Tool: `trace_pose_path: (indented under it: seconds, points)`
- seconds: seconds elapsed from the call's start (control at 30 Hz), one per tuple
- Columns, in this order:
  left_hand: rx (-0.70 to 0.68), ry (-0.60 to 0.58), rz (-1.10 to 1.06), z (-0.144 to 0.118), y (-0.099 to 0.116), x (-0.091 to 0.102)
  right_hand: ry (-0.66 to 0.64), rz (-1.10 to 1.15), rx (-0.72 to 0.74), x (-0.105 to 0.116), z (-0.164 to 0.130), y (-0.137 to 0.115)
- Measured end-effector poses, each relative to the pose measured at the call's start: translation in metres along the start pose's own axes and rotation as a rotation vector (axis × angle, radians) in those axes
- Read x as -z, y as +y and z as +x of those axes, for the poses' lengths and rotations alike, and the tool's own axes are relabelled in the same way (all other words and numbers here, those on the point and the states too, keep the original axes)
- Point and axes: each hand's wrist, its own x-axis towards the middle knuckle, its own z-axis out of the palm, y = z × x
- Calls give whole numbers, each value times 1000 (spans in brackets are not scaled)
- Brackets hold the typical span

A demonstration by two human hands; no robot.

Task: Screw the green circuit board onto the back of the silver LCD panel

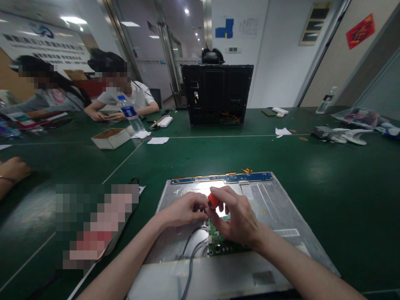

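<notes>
A metal display panel lies flat on the table before me, back side up. A blue circuit strip runs along its far edge, and a green circuit board sits near its middle. My right hand is closed around an orange screwdriver above that board; only the handle's end shows and its tip is hidden. Close beside it, my left hand has its fingers pinched together at the board's left edge, and what they hold cannot be made out. Grey cables leave the board's left side.
A black monitor housing stands upright at the back. On the left are a cardboard tray, a water bottle and a blurred-out flat item. Two people sit far left; another hand rests nearer. Grey-and-white parts lie right.
</notes>
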Motion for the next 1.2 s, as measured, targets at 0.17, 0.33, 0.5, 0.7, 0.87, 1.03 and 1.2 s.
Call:
trace_pose_path:
  seconds: [0.17,0.33,0.5,0.7,0.87,1.03,1.2]
  points:
    - [9,19,-13,0,0,-1,-2,2,-2,0,1,0]
    - [18,6,18,1,-1,0,-3,15,-23,1,1,-2]
    - [13,16,32,0,-2,-1,-7,6,-19,1,1,-3]
    - [-4,6,16,0,0,0,-22,-18,-18,0,0,-1]
    - [-5,-1,-16,1,4,1,-5,-18,-3,0,1,-1]
    - [4,7,-12,1,5,0,10,-16,6,1,3,-2]
    - [9,8,-16,0,3,-1,-12,-10,-4,0,1,-1]
